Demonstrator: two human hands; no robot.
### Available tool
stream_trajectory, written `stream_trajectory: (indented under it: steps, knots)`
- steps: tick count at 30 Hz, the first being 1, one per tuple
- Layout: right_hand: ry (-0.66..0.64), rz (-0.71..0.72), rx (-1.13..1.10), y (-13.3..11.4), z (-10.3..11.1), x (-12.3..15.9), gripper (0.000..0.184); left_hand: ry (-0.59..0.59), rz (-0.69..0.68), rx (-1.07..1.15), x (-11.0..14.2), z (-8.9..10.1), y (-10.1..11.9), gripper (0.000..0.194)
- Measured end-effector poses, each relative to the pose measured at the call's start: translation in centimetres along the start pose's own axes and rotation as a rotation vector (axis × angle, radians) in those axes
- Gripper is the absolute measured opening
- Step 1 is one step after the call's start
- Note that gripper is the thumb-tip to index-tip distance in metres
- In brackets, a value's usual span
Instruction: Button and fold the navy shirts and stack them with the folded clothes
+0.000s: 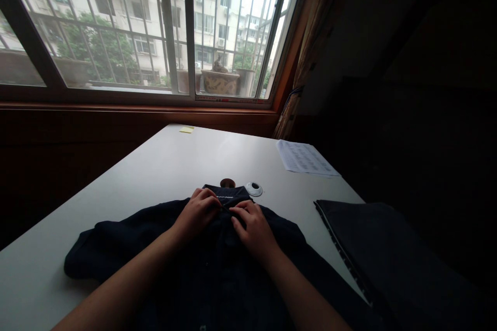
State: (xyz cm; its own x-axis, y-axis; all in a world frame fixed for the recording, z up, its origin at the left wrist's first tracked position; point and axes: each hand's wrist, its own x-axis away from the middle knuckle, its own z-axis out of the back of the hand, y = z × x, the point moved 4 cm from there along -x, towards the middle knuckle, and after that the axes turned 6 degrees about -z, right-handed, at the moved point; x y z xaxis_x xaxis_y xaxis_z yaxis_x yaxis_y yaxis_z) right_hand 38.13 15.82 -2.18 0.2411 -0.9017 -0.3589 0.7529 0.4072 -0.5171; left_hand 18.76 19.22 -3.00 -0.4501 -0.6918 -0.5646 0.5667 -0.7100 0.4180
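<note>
A dark navy shirt (217,274) lies spread on the white table (155,173), its collar toward the window and its sleeves out to both sides. At the collar's front, my left hand (202,208) pinches the cloth with bent fingers. Close beside it on the right, my right hand (252,227) grips the collar's other edge between thumb and fingers. The two sets of fingertips nearly meet just below a pale label (225,197) inside the neck. Whether a button sits between them is too dark to tell.
Just beyond the collar are a brown round object (228,183) and a white ring-shaped one (253,189). Dark folded cloth (373,238) covers the table's right side. Printed papers (306,158) lie at the back right, a yellow note (187,129) at the far edge.
</note>
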Motion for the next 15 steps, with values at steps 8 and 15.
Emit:
stream_trajectory:
  steps: [8,15]
  knots:
    - [-0.004,0.004,0.003,-0.19,0.21,-0.05,0.025,-0.027,-0.023,-0.042,-0.06,0.11,0.31,0.009]
    - [-0.006,0.001,-0.004,-0.04,0.06,-0.04,0.026,-0.028,-0.027,-0.066,0.02,-0.13,-0.04,0.01]
